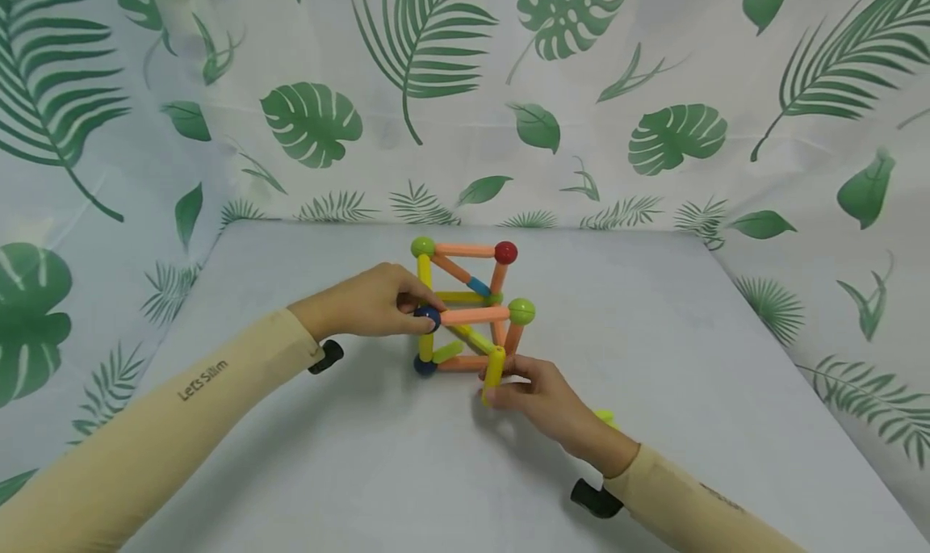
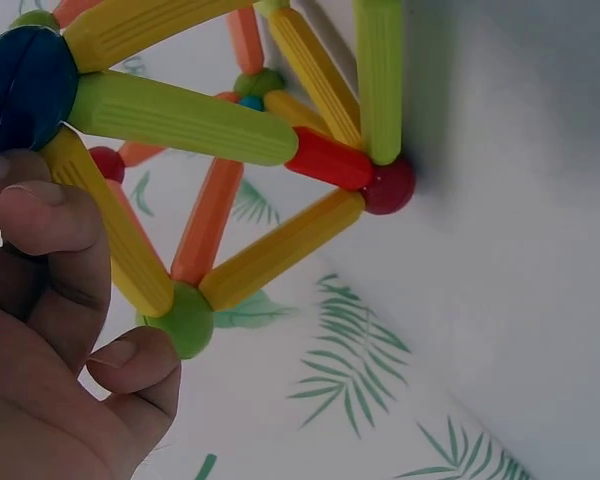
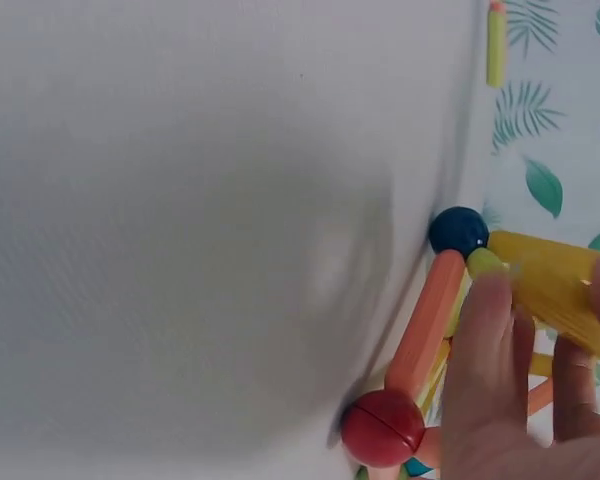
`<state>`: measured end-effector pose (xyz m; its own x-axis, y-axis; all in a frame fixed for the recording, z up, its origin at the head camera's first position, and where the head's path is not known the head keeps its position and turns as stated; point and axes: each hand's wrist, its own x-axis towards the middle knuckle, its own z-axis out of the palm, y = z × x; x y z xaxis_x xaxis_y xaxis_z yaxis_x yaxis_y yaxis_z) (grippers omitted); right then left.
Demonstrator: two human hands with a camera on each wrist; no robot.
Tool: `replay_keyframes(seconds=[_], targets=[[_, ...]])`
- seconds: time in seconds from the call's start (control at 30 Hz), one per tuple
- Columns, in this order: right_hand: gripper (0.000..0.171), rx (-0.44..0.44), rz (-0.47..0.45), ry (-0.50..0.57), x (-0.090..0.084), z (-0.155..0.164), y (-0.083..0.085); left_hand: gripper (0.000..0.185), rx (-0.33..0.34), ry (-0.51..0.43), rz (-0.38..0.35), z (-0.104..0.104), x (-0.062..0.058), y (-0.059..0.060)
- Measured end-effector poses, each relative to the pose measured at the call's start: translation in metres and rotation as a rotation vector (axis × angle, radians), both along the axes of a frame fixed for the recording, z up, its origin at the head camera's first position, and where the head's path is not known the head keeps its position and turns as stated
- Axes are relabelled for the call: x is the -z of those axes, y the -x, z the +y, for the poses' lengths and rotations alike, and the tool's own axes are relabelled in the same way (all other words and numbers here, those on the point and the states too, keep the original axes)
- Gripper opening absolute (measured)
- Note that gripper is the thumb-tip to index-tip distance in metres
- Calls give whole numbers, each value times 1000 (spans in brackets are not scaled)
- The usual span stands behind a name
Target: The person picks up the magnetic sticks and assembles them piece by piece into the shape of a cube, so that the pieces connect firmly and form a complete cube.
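A frame of coloured rods and balls stands on the table, with a red ball (image 1: 505, 253) and a green ball (image 1: 521, 311) among its upper corners. My left hand (image 1: 366, 301) grips a dark blue ball (image 1: 430, 319) at its upper front left corner; fingertips touch this ball (image 2: 25, 88) in the left wrist view. At the lower front right, my right hand (image 1: 548, 400) pinches a yellow rod (image 1: 495, 371), held roughly upright. That rod (image 3: 560, 285) looks blurred in the right wrist view, where a red ball (image 3: 383, 428) sits at a lower corner. The right fingers partly hide this corner in the head view.
A lime rod (image 1: 605, 416) lies on the white table (image 1: 349, 472), partly behind my right wrist. Leaf-printed cloth (image 1: 465, 149) rises behind and beside the table. Dark devices hang under both wrists, one below the left cuff (image 1: 327, 358).
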<state>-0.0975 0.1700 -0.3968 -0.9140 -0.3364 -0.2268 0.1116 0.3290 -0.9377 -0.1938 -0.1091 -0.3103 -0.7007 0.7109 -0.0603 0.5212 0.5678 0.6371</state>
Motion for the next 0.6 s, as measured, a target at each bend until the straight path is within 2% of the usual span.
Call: replay_keyframes(seconds=[0.17,0.27,0.47,0.6], targets=[[39,76,129,-126,-1,-5,-2,25,2,-1,4,-1,1,0],[38,72,141,-117,-1,-5,-4,25,3,-7,1,-1,1,0],[29,-4,126,-52,2,-4,-4,25,-9,-25,-30,-3,1,0],[24,24,174,-64,4,-6,1,25,-16,-30,-39,-4,2,-1]])
